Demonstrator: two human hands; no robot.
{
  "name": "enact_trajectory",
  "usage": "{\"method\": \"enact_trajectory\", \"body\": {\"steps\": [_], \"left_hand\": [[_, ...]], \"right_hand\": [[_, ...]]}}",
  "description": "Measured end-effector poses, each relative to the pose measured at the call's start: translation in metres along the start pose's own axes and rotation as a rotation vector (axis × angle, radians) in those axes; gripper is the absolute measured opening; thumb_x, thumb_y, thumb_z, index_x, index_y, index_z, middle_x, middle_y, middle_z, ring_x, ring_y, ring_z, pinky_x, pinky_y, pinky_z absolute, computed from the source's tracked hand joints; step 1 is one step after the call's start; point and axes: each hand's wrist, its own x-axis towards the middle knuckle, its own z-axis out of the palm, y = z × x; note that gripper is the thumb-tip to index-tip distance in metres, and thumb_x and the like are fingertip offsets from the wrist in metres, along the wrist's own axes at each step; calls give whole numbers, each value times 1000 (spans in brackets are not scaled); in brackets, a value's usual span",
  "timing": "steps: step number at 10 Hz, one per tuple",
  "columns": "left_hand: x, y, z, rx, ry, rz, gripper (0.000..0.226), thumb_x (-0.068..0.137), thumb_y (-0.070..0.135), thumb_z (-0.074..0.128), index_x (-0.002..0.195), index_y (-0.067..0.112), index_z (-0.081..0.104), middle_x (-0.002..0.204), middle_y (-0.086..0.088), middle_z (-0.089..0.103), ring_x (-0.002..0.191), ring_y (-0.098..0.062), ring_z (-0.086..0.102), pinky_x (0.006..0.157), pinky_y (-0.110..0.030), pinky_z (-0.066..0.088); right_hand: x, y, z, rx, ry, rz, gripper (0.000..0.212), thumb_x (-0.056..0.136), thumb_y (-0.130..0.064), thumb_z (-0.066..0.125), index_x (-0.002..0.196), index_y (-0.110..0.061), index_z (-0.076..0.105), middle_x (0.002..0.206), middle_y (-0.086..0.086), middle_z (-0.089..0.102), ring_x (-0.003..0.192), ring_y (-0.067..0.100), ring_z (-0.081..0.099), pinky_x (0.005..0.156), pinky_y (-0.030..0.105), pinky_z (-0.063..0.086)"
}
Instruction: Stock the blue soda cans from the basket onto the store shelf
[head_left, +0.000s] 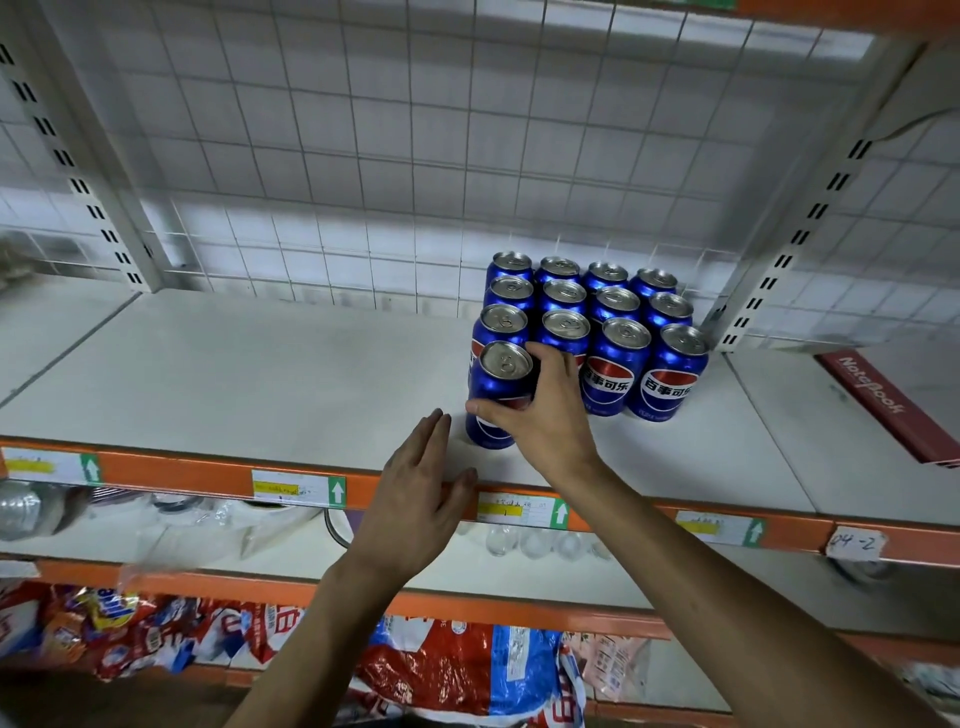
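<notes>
Several blue soda cans (618, 358) stand upright in tight rows on the white shelf (249, 384), toward its right side. My right hand (540, 410) is shut on one more blue can (496, 387), which stands at the front left corner of the group, in front of the left column. My left hand (421, 499) hovers open with fingers together over the shelf's orange front edge, just left of that can and holding nothing. The basket is out of sight.
A red notebook (883, 410) lies on the shelf to the right, past the slotted upright (795, 244). Wire grid backs the shelf. Orange rail (166, 478) carries price tags. Lower shelves hold glassware and colourful snack bags (447, 670).
</notes>
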Motion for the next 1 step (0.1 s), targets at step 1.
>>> {"method": "enact_trajectory", "body": {"steps": [1], "left_hand": [[-3, -1, -2, 11, 3, 0, 70, 88, 48, 27, 150, 19, 16, 158, 1, 17, 145, -16, 19, 109, -20, 13]], "right_hand": [[-7, 3, -10, -10, 2, 4, 79, 63, -37, 85, 129, -19, 45, 133, -3, 43, 122, 14, 47, 100, 30, 44]]}}
